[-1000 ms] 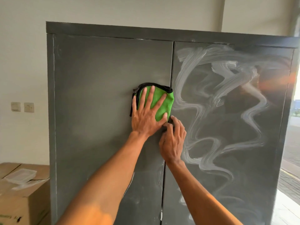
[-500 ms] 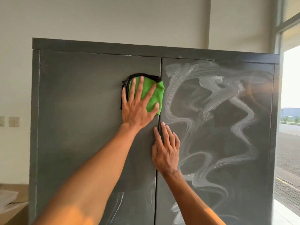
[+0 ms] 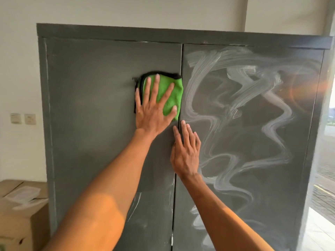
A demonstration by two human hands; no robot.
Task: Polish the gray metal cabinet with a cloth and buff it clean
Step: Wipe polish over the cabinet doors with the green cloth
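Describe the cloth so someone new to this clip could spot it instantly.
A gray cabinet fills the view. In the upper half of its left door, right beside the centre seam, the left hand presses a folded cloth flat. It is the only bright green thing here, edged in black.

Daylight enters from the right edge, where the bright opening is blown out almost to white. It casts a warm orange flare on the gray metal cabinet near the upper right corner of its right door, and the white swirled polish streaks gleam there. The left door is matte and evenly lit. An orange sunlit patch lies on the left forearm. The wide lens bows the cabinet's edges, and the brown cardboard box at lower left looks soft.
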